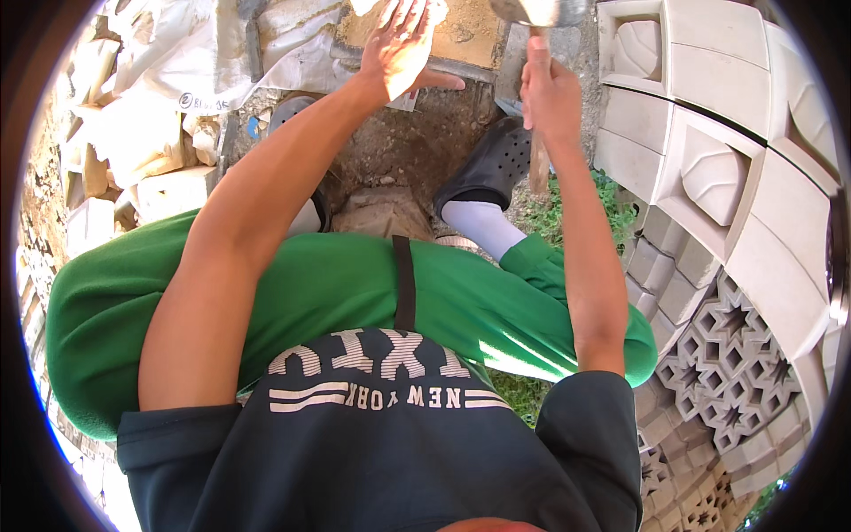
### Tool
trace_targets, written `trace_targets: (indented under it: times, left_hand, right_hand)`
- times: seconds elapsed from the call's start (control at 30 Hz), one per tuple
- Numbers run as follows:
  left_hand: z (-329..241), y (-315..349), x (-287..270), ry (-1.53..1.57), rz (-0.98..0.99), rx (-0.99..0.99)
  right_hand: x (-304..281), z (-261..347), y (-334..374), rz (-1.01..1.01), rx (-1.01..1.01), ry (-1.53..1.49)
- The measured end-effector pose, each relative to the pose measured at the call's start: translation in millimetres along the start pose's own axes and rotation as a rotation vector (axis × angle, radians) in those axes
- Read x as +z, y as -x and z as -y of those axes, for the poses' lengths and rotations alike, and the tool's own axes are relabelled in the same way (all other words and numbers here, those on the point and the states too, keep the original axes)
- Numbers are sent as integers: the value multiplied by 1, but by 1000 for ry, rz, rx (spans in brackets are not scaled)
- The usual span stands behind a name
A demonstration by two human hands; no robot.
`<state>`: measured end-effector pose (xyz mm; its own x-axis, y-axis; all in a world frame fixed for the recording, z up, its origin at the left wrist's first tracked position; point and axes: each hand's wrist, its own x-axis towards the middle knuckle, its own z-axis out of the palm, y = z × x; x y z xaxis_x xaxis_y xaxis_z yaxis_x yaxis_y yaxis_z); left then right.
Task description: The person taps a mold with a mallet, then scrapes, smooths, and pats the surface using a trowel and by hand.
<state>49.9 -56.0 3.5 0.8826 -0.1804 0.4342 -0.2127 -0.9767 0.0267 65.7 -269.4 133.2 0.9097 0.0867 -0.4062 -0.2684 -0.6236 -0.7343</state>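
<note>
My right hand (pixel 551 97) is wrapped round the wooden handle of a hammer (pixel 538 168). Its grey metal head is blurred and partly cut off by the upper edge of the view. My left hand (pixel 399 49) is open, fingers stretched out and thumb pointing right, over a sandy yellow-brown slab (pixel 474 35). Strong sunlight washes out its fingertips, and I cannot tell whether they press on a pale piece there.
Pale broken stones (pixel 146 142) and white plastic sheeting (pixel 204 53) lie to the left. Stacked cream blocks (pixel 718 44) and star-patterned lattice blocks (pixel 731 363) stand to the right. Dark clogs (pixel 487 160) flank the bare soil (pixel 390 133); grass (pixel 567 213) grows beside them.
</note>
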Motion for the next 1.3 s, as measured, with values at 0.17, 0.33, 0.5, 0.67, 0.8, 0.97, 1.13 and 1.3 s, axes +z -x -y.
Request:
trace_targets:
  times: [0.17,0.33,0.5,0.67,0.8,0.97,1.13,1.3]
  left_hand:
    - [-26,7,-13,232,299,-52]
    - [-46,3,-7,445,151,141]
    - [-26,-47,13,457,-132,59]
    - [10,-33,48,535,64,329]
    - [-10,-32,4,349,245,519]
    - [-1,-6,-3,447,276,530]
    - [13,19,-11,337,62,252]
    - [12,16,-8,323,68,170]
  right_hand:
    - [-15,3,-10,-30,-23,-217]
    - [-16,-10,-9,-41,28,-220]
    - [-20,-16,-7,-32,43,-204]
    - [-15,-12,-13,-4,50,-221]
    - [-18,-34,-4,-11,134,-224]
    - [2,-32,4,67,257,-113]
    - [25,-46,11,-76,-5,-14]
    - [24,-48,7,60,98,174]
